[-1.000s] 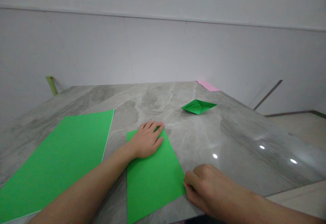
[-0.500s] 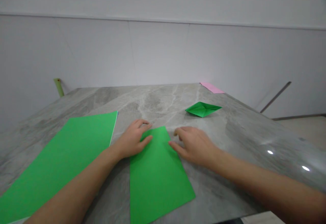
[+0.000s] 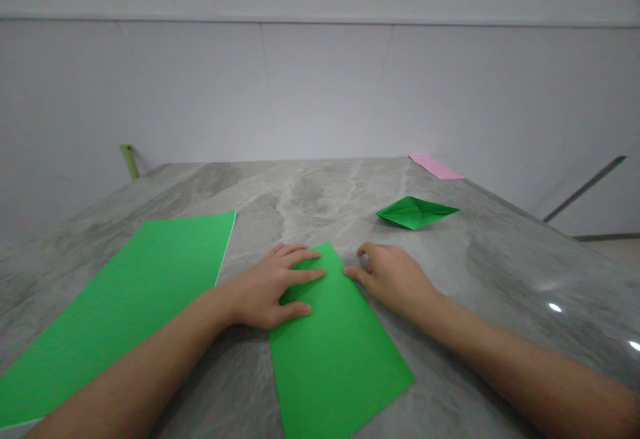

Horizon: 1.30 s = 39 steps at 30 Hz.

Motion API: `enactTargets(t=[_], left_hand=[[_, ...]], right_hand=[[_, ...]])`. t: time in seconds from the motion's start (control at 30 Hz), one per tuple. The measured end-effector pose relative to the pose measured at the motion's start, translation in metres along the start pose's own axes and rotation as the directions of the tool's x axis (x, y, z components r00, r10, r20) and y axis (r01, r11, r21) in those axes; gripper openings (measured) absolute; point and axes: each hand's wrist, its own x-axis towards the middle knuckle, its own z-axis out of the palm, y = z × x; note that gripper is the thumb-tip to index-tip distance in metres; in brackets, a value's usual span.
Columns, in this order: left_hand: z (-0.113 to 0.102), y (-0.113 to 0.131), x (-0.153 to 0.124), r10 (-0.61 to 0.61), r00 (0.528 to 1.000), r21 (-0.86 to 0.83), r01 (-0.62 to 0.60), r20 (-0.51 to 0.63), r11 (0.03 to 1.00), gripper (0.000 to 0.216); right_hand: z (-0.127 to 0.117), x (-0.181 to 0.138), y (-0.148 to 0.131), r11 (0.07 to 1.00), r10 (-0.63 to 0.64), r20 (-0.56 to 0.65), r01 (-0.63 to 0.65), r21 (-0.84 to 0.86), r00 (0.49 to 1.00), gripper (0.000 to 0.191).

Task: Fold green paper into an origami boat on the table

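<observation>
A green sheet of paper (image 3: 340,352) lies at an angle on the grey marbled table in front of me. My left hand (image 3: 280,286) rests across its left edge near the far end, with fingers spread flat on the paper. Beside the opposite edge is my right hand (image 3: 393,276), its thumb tip at the paper's edge and its fingers curled but apart from the thumb. I see nothing held in it. Beyond the right hand sits a folded green paper boat shape (image 3: 417,213), pointed at both ends.
A larger stack of green paper (image 3: 130,292) covers the table's left side, partly behind my left forearm. At the far right corner lies a pink sheet (image 3: 436,167). The marbled table (image 3: 300,192) meets a white wall (image 3: 320,92) at the back.
My left hand has moved further onto the sheet and its fingers have spread out flat. The sheet has turned slightly, and my right thumb has come to its edge. The camera view has shifted.
</observation>
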Motion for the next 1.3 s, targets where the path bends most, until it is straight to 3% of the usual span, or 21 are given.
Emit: enactTargets(t=[0.13,0.2,0.27,0.33,0.4,0.43,0.47,0.53,0.6,0.83,1.0,1.07,1.2,1.3], left_hand=[[0.001,0.002,-0.001,-0.04,0.995,-0.021,0.042,0.088,0.999,0.056],[0.001,0.002,0.0,-0.043,0.995,-0.036,0.047,0.091,0.998,0.056],[0.0,0.0,-0.001,-0.033,0.996,-0.062,0.038,0.079,0.997,0.056],[-0.001,-0.002,-0.001,-0.012,0.997,-0.088,0.019,0.072,0.996,0.054],[-0.003,-0.005,-0.002,0.011,0.997,-0.097,-0.003,0.078,0.995,0.051],[-0.004,-0.006,-0.002,0.02,0.996,-0.095,-0.012,0.083,0.995,0.05],[-0.005,-0.006,-0.003,0.026,0.996,-0.092,-0.018,0.086,0.996,0.05],[-0.006,-0.006,-0.004,0.035,0.996,-0.097,-0.026,0.087,0.995,0.051],[-0.007,-0.006,-0.005,0.045,0.995,-0.108,-0.035,0.09,0.994,0.051],[-0.009,-0.005,-0.005,0.049,0.992,-0.119,-0.035,0.114,0.992,0.05],[-0.009,-0.004,-0.005,0.05,0.993,-0.118,-0.037,0.109,0.992,0.051],[-0.008,-0.005,-0.005,0.054,0.994,-0.12,-0.042,0.099,0.992,0.052],[-0.007,-0.006,-0.006,0.043,0.992,-0.112,-0.03,0.115,0.993,0.055],[-0.008,-0.005,-0.006,0.031,0.99,-0.099,-0.017,0.137,0.995,0.055]], right_hand=[[0.001,-0.011,-0.006,0.979,-0.096,0.064,0.083,0.185,0.993,0.024],[0.004,-0.013,-0.01,0.944,-0.171,0.04,0.152,0.294,0.984,0.018],[0.006,-0.013,-0.013,0.88,-0.152,0.005,0.133,0.455,0.988,0.021],[0.003,-0.012,-0.014,0.695,-0.047,0.064,-0.013,0.719,0.997,0.028],[-0.006,-0.01,-0.012,0.323,0.009,0.211,-0.202,0.924,0.977,0.032],[-0.011,-0.009,-0.01,0.14,0.0,0.252,-0.25,0.958,0.968,0.031],[-0.016,-0.007,-0.008,0.013,-0.002,0.294,-0.294,0.956,0.956,0.031],[-0.024,-0.004,-0.003,-0.131,0.067,0.384,-0.374,0.918,0.921,0.033],[-0.028,0.0,0.002,-0.211,0.083,0.45,-0.426,0.88,0.889,0.039],[-0.019,0.006,0.009,-0.257,0.005,0.458,-0.442,0.859,0.889,0.052],[-0.014,0.004,0.007,-0.286,-0.049,0.441,-0.436,0.854,0.896,0.05],[-0.012,0.002,0.004,-0.22,-0.085,0.451,-0.458,0.861,0.888,0.045],[-0.01,-0.003,-0.002,0.006,-0.079,0.425,-0.426,0.905,0.902,0.036],[-0.012,-0.003,-0.002,0.003,-0.075,0.415,-0.416,0.91,0.907,0.034]])
